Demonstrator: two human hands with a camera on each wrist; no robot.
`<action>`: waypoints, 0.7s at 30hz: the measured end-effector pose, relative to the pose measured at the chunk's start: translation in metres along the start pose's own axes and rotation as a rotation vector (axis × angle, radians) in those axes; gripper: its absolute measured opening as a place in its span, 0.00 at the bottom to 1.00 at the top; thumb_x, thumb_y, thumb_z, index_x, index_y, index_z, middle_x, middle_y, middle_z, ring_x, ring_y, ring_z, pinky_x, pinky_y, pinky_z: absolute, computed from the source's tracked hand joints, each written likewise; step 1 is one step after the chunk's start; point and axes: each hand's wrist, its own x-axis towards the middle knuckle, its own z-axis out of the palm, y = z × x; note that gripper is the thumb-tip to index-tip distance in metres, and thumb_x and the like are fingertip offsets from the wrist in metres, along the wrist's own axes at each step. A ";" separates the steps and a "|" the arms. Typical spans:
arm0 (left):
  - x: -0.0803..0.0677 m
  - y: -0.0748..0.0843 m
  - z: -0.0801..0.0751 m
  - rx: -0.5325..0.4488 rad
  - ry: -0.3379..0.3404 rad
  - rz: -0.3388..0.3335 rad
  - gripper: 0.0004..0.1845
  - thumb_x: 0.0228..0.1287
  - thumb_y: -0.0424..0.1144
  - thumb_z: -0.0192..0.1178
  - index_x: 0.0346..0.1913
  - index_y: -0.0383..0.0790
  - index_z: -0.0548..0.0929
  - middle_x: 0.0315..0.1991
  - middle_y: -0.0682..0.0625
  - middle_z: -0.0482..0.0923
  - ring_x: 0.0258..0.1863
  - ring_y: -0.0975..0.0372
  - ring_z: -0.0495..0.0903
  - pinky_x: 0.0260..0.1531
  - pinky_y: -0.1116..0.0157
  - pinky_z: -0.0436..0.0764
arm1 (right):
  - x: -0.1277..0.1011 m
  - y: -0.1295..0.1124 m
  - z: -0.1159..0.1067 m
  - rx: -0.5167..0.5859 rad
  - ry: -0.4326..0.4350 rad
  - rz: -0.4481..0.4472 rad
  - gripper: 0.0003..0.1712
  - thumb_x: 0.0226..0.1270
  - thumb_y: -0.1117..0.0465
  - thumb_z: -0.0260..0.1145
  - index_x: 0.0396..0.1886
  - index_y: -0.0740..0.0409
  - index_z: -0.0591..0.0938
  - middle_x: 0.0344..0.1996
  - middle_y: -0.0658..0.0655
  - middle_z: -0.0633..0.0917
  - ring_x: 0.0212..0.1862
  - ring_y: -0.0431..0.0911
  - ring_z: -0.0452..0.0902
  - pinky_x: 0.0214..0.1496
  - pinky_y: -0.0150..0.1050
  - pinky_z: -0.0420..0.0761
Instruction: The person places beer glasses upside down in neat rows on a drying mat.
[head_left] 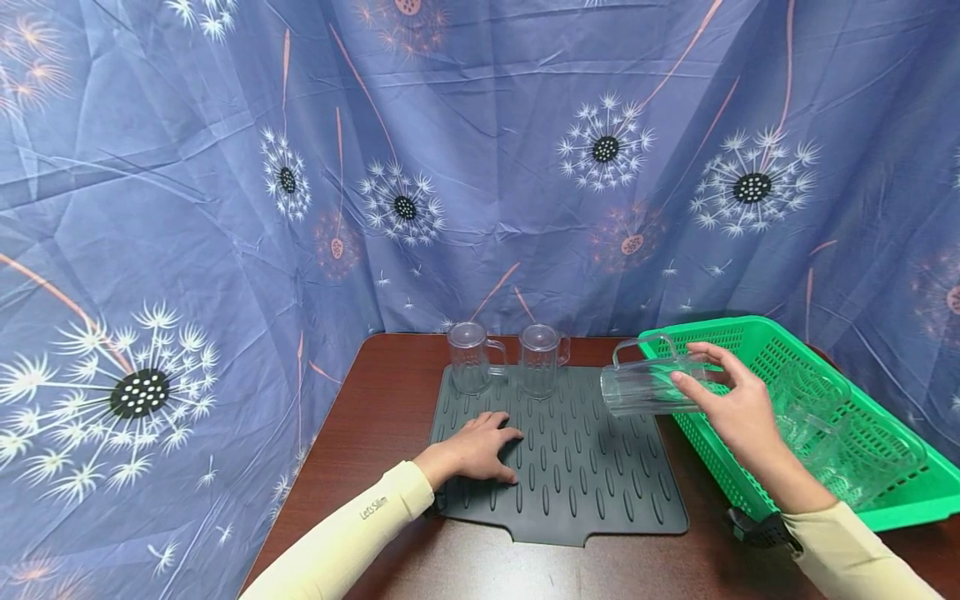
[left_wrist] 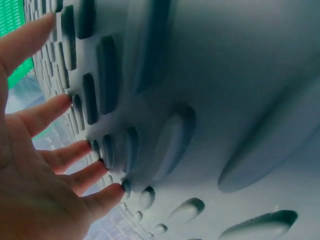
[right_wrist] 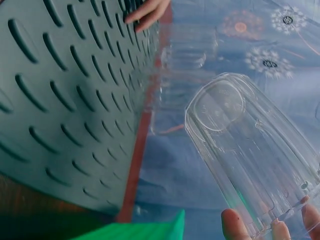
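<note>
My right hand (head_left: 738, 408) grips a clear ribbed mug (head_left: 637, 387) by its rim end, fingers and thumb on either side. The mug lies sideways in the air between the mat and the basket, base to the left and handle up; its round base (right_wrist: 220, 106) shows in the right wrist view. On the dark grey ridged mat (head_left: 562, 479), my left hand (head_left: 478, 448) rests at the left side with fingers spread, holding nothing. Two similar mugs, a left one (head_left: 469, 367) and a right one (head_left: 538, 367), stand upside down along the mat's back edge, handles to the right.
A green perforated basket (head_left: 708, 458) stands right of the mat, under my right forearm. Inside it lie several clear mugs (head_left: 862, 458). The brown table (head_left: 375, 400) ends at a blue dandelion-print curtain (head_left: 495, 167) behind and to the left.
</note>
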 end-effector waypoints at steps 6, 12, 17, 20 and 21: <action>0.000 0.002 -0.005 -0.020 0.003 0.003 0.35 0.62 0.63 0.65 0.70 0.54 0.76 0.76 0.44 0.61 0.76 0.51 0.59 0.73 0.49 0.62 | -0.005 0.000 0.013 0.033 -0.040 0.036 0.32 0.69 0.45 0.68 0.69 0.46 0.74 0.63 0.57 0.75 0.52 0.33 0.72 0.37 0.28 0.80; 0.000 0.005 -0.008 0.010 0.011 -0.008 0.34 0.64 0.62 0.64 0.70 0.54 0.76 0.75 0.44 0.63 0.75 0.51 0.62 0.71 0.49 0.65 | -0.008 0.000 0.028 0.108 -0.070 0.068 0.33 0.70 0.46 0.67 0.70 0.51 0.72 0.60 0.58 0.76 0.50 0.36 0.72 0.40 0.32 0.83; 0.001 0.008 -0.008 0.013 0.013 -0.019 0.32 0.64 0.60 0.64 0.69 0.53 0.76 0.74 0.44 0.64 0.73 0.50 0.64 0.69 0.48 0.67 | -0.011 0.004 0.041 0.106 -0.098 0.106 0.35 0.71 0.44 0.66 0.71 0.53 0.70 0.62 0.58 0.74 0.49 0.38 0.72 0.41 0.37 0.84; 0.001 0.008 -0.008 0.009 0.017 -0.025 0.33 0.64 0.60 0.65 0.70 0.54 0.75 0.74 0.44 0.65 0.73 0.50 0.65 0.68 0.47 0.69 | -0.013 0.006 0.047 0.101 -0.113 0.123 0.36 0.72 0.42 0.64 0.72 0.53 0.69 0.64 0.59 0.73 0.48 0.35 0.73 0.40 0.40 0.83; 0.002 0.008 -0.008 0.003 0.017 -0.028 0.34 0.64 0.60 0.65 0.70 0.55 0.75 0.74 0.44 0.64 0.73 0.50 0.64 0.67 0.47 0.69 | -0.013 0.007 0.048 0.106 -0.118 0.127 0.36 0.72 0.42 0.64 0.72 0.53 0.69 0.64 0.59 0.73 0.47 0.34 0.73 0.40 0.40 0.82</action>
